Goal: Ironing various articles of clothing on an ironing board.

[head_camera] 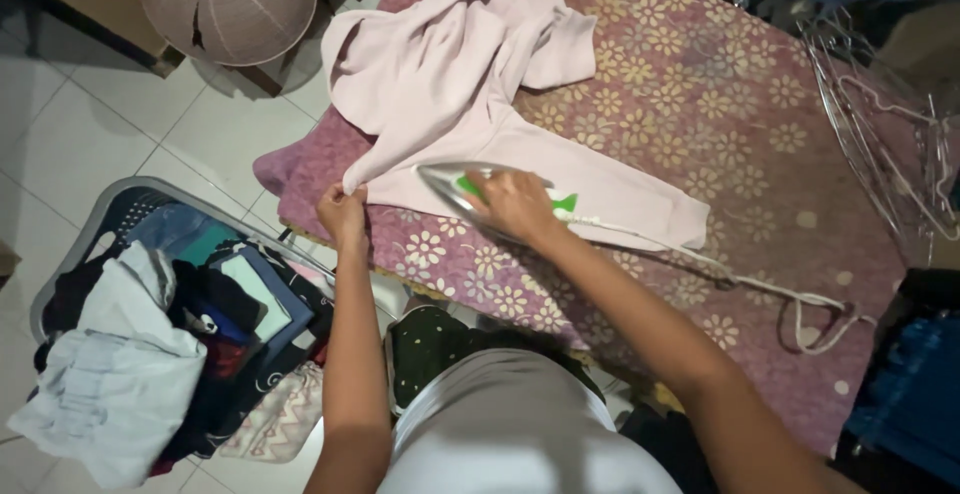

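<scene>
Both forearms reach out from below me over a purple flowered cover (700,104), ironing a pale pink garment (450,84).

My right hand (515,204) is clenched around the handle of a silver and green iron (470,186), which lies on the garment's lower edge; its long axis runs left to right, tip pointing left toward my left hand (342,209). That hand pinches the garment's corner between fingers and thumb. I see the white cord (740,279) trailing right from the iron's heel and looping near the cover's edge. Bunched fabric lies just beyond the iron. A laundry basket (110,204) heaped with clothes stands on the tiled floor to the left, wire hangers (880,124) to the right.
</scene>
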